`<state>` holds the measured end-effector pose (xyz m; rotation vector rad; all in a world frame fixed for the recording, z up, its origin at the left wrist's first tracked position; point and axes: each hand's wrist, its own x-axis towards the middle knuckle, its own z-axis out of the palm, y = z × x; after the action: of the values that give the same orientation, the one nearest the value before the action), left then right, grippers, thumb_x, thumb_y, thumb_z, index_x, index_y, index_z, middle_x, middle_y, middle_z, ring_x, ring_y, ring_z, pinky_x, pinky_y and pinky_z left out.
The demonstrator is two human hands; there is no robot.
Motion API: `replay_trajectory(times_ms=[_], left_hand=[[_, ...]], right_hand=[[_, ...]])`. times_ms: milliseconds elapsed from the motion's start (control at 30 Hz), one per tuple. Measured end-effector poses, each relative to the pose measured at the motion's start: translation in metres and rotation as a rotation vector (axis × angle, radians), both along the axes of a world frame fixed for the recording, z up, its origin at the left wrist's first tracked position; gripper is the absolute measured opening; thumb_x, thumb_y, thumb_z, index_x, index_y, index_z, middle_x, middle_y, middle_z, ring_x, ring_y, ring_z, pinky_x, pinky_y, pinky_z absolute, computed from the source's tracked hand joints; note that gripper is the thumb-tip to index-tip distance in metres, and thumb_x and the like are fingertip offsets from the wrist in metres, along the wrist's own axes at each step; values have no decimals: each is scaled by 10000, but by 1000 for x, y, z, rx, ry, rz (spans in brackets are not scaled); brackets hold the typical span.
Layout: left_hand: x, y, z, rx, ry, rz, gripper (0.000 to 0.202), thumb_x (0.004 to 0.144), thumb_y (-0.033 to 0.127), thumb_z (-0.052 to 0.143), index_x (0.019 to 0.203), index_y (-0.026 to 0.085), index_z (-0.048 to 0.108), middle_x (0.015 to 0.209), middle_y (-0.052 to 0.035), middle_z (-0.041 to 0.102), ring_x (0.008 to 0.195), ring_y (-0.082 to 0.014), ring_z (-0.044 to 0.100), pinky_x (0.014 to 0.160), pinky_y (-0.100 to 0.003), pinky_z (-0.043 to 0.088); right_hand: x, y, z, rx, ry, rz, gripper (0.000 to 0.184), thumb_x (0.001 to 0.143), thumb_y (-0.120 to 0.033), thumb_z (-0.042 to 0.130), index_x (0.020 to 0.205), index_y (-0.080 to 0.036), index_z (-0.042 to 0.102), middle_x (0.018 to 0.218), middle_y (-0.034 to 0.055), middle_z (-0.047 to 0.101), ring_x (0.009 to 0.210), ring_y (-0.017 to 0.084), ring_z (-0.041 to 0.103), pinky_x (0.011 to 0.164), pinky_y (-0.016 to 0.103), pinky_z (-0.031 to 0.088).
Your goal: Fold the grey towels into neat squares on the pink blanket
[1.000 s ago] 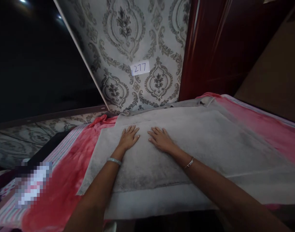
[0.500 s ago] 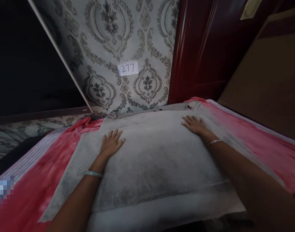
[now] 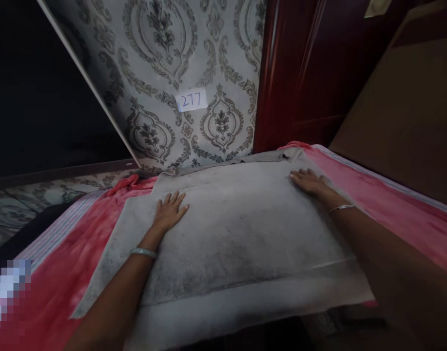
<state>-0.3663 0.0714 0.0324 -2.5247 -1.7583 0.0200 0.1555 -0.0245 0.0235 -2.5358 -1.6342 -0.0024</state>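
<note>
A large grey cloth (image 3: 241, 219) lies spread out before me, with darker smudged patches in its middle and a crumpled far edge by the wall. On its left part my left hand (image 3: 169, 210) rests flat, fingers spread, a pale bangle at the wrist. My right hand (image 3: 309, 183) lies on the far right part of the cloth with its fingers stretched out and a thin silver bracelet at the wrist. Neither hand grips anything. Beneath the cloth, a red and pink blanket (image 3: 73, 248) shows on both sides.
Behind the cloth stands a patterned wall (image 3: 153, 63) bearing a paper label (image 3: 191, 100) marked 277. A dark screen (image 3: 44, 92) is at the left. On the right are a dark red door (image 3: 296, 73) and a large brown cardboard box (image 3: 409, 107).
My right hand has slid to the right over the cloth. My left hand stays in nearly the same place on it. The view has shifted slightly.
</note>
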Motion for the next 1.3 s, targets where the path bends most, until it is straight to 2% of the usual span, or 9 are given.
replay_trajectory(times_ms=[167, 300, 467, 633, 733, 833, 1000, 1100, 1300], left_hand=[[26, -5, 15, -16, 0, 33, 639, 1017, 548, 328, 1589, 267, 381, 1690, -100, 269, 1554, -367, 234, 1200, -639, 264], [87, -38, 15, 26, -55, -369, 629, 1003, 563, 401, 1578, 308, 393, 1689, -82, 277, 1570, -333, 199, 1239, -636, 156], [131, -65, -6, -64, -112, -542, 664, 1000, 594, 403, 1604, 328, 329, 1699, -50, 249, 1579, -305, 176, 1256, -599, 161], [111, -40, -9, -66, -123, -440, 659, 996, 622, 384, 1593, 345, 350, 1690, -48, 275, 1568, -310, 218, 1246, -605, 185], [95, -22, -3, -57, -105, -263, 648, 1004, 609, 354, 1585, 324, 372, 1687, -66, 280, 1561, -338, 231, 1219, -651, 205], [90, -15, -1, 1, -105, -144, 646, 1012, 579, 344, 1585, 283, 383, 1684, -93, 288, 1552, -375, 236, 1199, -683, 215], [99, -16, -7, 22, -126, -392, 612, 1020, 551, 360, 1588, 323, 365, 1690, -51, 284, 1569, -308, 215, 1245, -606, 187], [103, -14, -12, -8, -128, -379, 638, 1020, 579, 345, 1601, 314, 335, 1689, -64, 279, 1571, -285, 214, 1255, -584, 174], [84, 8, -13, -53, -84, -341, 644, 1012, 599, 350, 1603, 342, 328, 1689, -33, 278, 1569, -282, 221, 1260, -573, 165]], right_hand=[[-86, -39, -10, 69, -10, 381, 595, 1055, -528, 248, 1591, -311, 389, 1691, 81, 256, 1547, 342, 218, 1180, 669, 240], [-145, -58, -25, 64, 11, 653, 596, 1048, -548, 316, 1607, -343, 346, 1687, 69, 262, 1550, 321, 222, 1189, 636, 247], [-109, -58, -26, 24, -23, 480, 602, 1038, -531, 323, 1601, -321, 364, 1682, 54, 278, 1543, 311, 249, 1206, 604, 251], [-11, -72, -26, -14, 8, 74, 643, 1030, -530, 234, 1622, -295, 323, 1691, 61, 250, 1544, 326, 239, 1206, 619, 252], [6, -70, -20, -49, 24, -105, 673, 1019, -579, 216, 1608, -287, 360, 1679, 96, 282, 1530, 387, 250, 1152, 691, 291], [-33, -46, -8, 3, -17, -20, 652, 1023, -570, 242, 1580, -279, 416, 1666, 119, 311, 1530, 405, 240, 1137, 707, 295], [-163, 16, 2, 36, 55, 577, 608, 1046, -482, 280, 1622, -291, 323, 1693, 91, 229, 1549, 318, 230, 1186, 631, 275], [-215, 41, -5, 24, 61, 708, 615, 1052, -495, 294, 1624, -270, 319, 1689, 90, 238, 1554, 295, 218, 1216, 605, 219], [-179, 62, -20, 32, 22, 613, 613, 1036, -583, 291, 1589, -336, 392, 1670, 47, 309, 1532, 308, 277, 1206, 594, 252]])
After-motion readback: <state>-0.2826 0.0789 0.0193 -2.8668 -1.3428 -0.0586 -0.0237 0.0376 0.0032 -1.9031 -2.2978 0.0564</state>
